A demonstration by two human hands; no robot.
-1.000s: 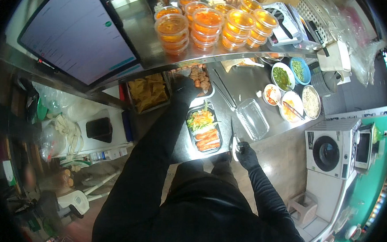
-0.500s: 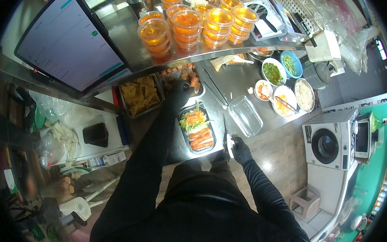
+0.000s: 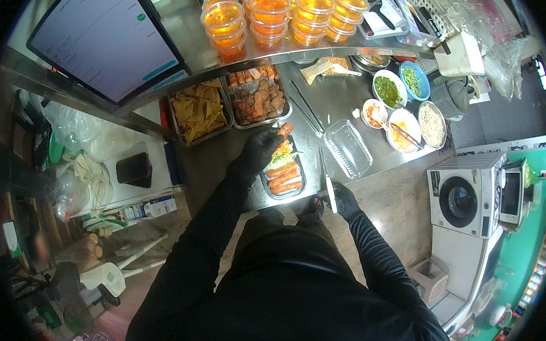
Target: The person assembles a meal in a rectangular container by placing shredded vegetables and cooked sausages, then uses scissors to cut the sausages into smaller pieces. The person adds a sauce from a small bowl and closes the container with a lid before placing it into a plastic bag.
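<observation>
Pinched in my black-gloved left hand [image 3: 253, 152] is a reddish-brown meat roll [image 3: 285, 130], held above the far end of a black takeaway tray [image 3: 266, 188]. Several similar rolls [image 3: 284, 177] lie side by side in the tray's near end, beside shredded vegetables [image 3: 280, 159] partly hidden by the hand. To the tray's right, my gloved right hand [image 3: 347, 202] grips a knife [image 3: 330, 192] with a white handle, its thin blade pointing away from me. A clear plastic lid [image 3: 348, 148] lies on the steel counter just beyond that hand.
Behind the tray stand a metal pan of browned meat [image 3: 258, 99] and one of yellowish folded pieces [image 3: 199, 115]. Tongs [image 3: 307, 116] lie near the lid. Bowls of toppings [image 3: 403, 134] sit at right. Stacked orange sauce cups [image 3: 270, 17] and a screen [image 3: 106, 46] are farther back.
My left hand has come back from the meat pan to over the takeaway tray, bringing a meat roll. My right hand has kept the knife beside the tray.
</observation>
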